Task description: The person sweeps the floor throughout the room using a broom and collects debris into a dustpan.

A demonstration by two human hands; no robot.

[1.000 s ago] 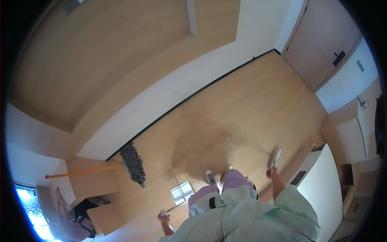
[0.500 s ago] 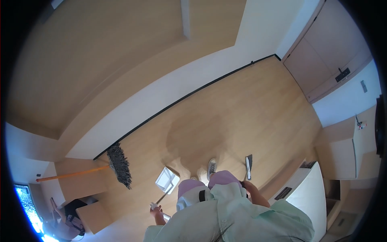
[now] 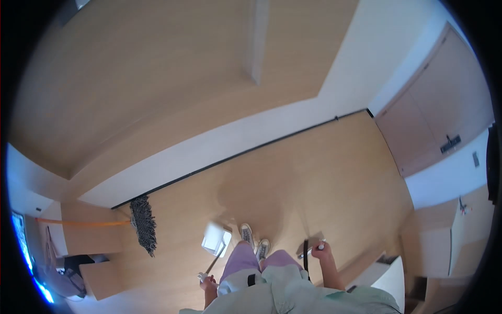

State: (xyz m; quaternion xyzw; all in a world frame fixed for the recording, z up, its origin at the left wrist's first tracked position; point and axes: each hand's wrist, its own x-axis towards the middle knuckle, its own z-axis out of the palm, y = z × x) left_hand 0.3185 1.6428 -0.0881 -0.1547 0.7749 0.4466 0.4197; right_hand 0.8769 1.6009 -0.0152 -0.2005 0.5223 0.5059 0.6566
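- Glowing at the far left edge, a bright pane (image 3: 19, 233) curves with the rim of the view; near it lies a pinkish, blurred shape (image 3: 63, 282), too unclear to name.
- Next comes a mop (image 3: 143, 226), its shaggy grey head just beside the dark baseboard (image 3: 191, 173) and its orange handle running left.
- The left hand (image 3: 209, 284) is closed around the handle end of a dustpan (image 3: 215, 242); the white pan lies up from that hand, left of the shoes, and is slightly blurred. Whether it touches the wood-coloured floor (image 3: 324, 172) cannot be told.
- Two laced shoes (image 3: 263, 247) stand on the floor near the middle, below lilac legwear (image 3: 240, 260) and a pale green shirt (image 3: 298, 293).
- The right hand (image 3: 323, 251) is clenched on a pale-handled tool (image 3: 309, 252), well apart from the dustpan; a dark strip (image 3: 306, 261) crosses just left of the fist, and the tool's working end is hard to make out.
- Farther right are a white-topped unit (image 3: 389, 280), then a pinkish door (image 3: 434, 104) with a dark handle.
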